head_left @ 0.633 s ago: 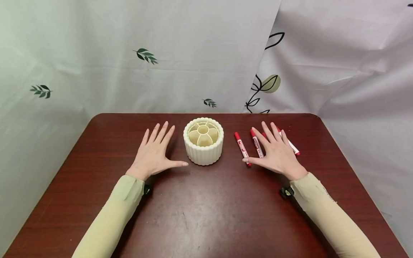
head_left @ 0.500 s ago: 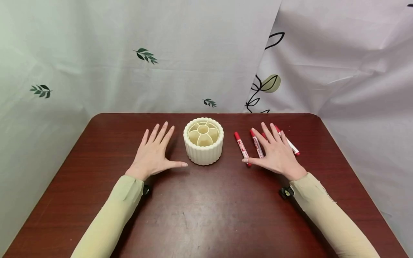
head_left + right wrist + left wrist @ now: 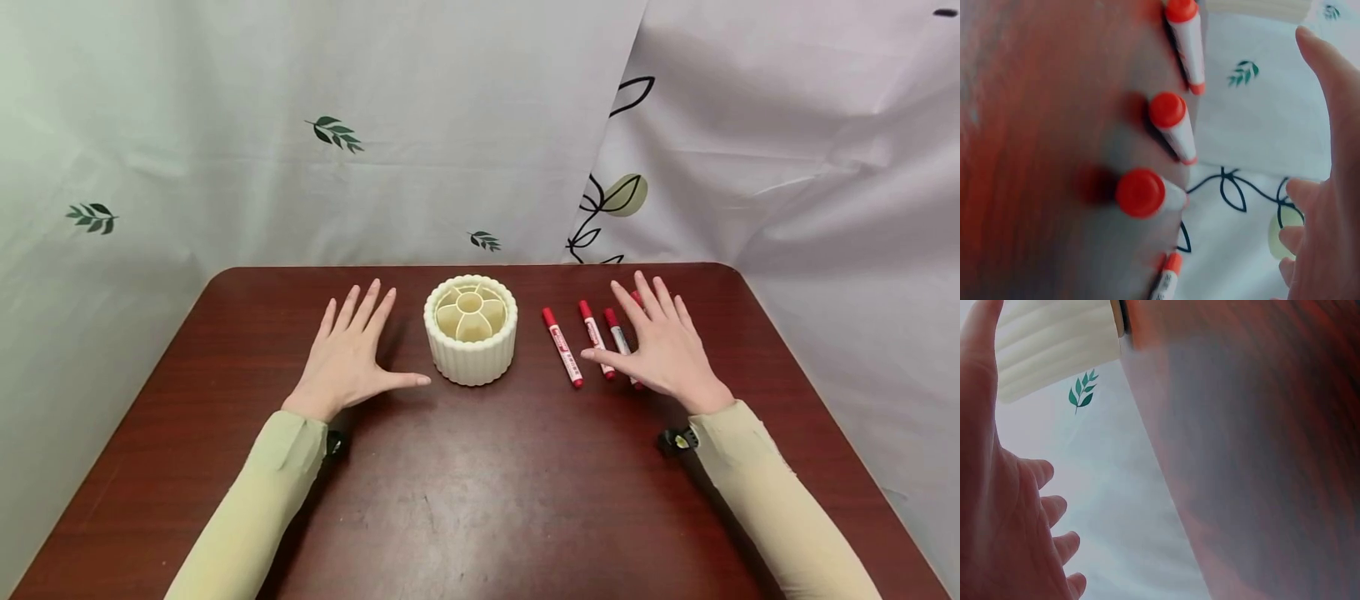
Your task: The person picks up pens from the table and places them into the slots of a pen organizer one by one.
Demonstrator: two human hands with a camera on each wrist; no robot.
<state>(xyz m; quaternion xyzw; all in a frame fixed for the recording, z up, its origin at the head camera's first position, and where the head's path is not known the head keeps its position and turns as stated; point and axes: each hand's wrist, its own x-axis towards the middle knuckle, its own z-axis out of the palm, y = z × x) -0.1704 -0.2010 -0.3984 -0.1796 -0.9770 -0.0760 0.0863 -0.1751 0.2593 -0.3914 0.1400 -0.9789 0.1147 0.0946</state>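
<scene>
A cream round pen holder (image 3: 472,350) with a fluted wall and petal-shaped compartments stands upright at the back middle of the table. To its left hovers my left hand (image 3: 341,362), fingers spread, thumb pointing toward the holder's base and holding nothing. Several red-and-white markers lie right of the holder: one marker (image 3: 562,347) nearest it, a second marker (image 3: 596,337) beside that, and a third marker (image 3: 619,337) partly behind my right hand (image 3: 671,354). Another marker's red end (image 3: 637,297) peeks out between the fingers. That right hand is spread above the markers, also holding nothing.
The dark red-brown table (image 3: 465,500) has rounded far corners. Behind it hangs a pale curtain (image 3: 420,183) printed with leaves. In the right wrist view, the markers (image 3: 1140,192) lie apart from one another on the tabletop, beside the hand.
My right hand has moved to the right and slightly away, uncovering more of the third marker. My left hand has drifted a little left, still spread. The holder stays in place.
</scene>
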